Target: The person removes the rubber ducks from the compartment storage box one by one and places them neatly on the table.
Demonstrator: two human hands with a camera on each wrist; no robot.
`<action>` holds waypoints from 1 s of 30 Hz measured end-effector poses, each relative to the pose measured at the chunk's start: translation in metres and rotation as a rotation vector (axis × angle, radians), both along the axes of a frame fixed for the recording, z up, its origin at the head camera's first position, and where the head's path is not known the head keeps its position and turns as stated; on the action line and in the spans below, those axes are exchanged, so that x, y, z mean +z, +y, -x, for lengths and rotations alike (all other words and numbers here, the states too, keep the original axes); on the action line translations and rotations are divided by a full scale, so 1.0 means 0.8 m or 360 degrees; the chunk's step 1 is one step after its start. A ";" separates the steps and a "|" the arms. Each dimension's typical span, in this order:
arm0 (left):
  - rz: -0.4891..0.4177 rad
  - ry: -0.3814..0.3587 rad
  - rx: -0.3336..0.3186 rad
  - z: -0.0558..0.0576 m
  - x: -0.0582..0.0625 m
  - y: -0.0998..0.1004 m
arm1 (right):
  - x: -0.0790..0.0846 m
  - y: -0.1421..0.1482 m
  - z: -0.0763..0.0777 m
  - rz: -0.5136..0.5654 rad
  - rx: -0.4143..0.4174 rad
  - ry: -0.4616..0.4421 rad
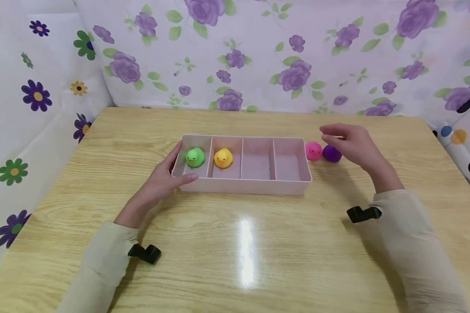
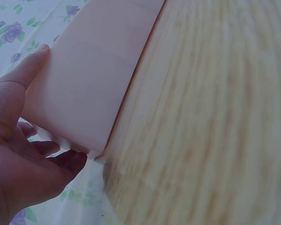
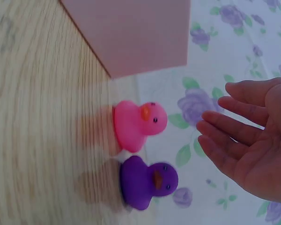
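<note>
A pale pink box (image 1: 243, 186) with several compartments sits mid-table. My left hand (image 1: 162, 180) grips its left end, thumb on the front rim and fingers round the end wall. In the leftmost compartment is a green rubber duck (image 1: 195, 157); beside it, in the second one, a yellow rubber duck (image 1: 223, 158). The two compartments to the right hold nothing. A pink rubber duck (image 3: 135, 125) and a purple rubber duck (image 3: 147, 182) stand side by side on the table off the box's right end. My right hand (image 1: 350, 142) hovers above the purple duck, fingers extended, holding nothing.
The wooden table (image 1: 203, 243) reaches back to a white cloth (image 1: 266, 56) with purple flowers. More patterned cloth hangs at the left and right sides. A black strap piece (image 1: 145, 253) sits at the left cuff, another black piece (image 1: 364, 214) at the right cuff.
</note>
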State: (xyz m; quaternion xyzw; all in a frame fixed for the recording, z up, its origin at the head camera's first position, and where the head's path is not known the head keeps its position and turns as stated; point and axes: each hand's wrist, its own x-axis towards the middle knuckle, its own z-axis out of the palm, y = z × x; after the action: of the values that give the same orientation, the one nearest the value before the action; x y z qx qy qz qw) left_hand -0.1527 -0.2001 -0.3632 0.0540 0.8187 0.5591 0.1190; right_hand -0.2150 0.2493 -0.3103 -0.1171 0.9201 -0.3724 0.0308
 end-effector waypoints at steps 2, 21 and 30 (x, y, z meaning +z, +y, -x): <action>0.0016 -0.0006 0.0006 -0.001 0.001 -0.001 | 0.003 -0.010 0.000 0.0004 0.0027 0.0003; 0.0046 -0.0013 0.0011 0.002 0.003 0.001 | 0.007 -0.076 0.003 0.0126 0.0197 0.0048; 0.0061 -0.0015 0.0001 0.001 0.005 0.003 | 0.016 -0.107 0.002 0.0221 0.0228 0.0035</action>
State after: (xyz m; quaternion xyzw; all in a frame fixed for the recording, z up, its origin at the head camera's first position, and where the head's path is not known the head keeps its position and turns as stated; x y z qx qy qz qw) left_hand -0.1539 -0.1974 -0.3592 0.0488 0.8287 0.5436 0.1237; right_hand -0.2164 0.1641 -0.2973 -0.1886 0.8816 -0.4308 0.0392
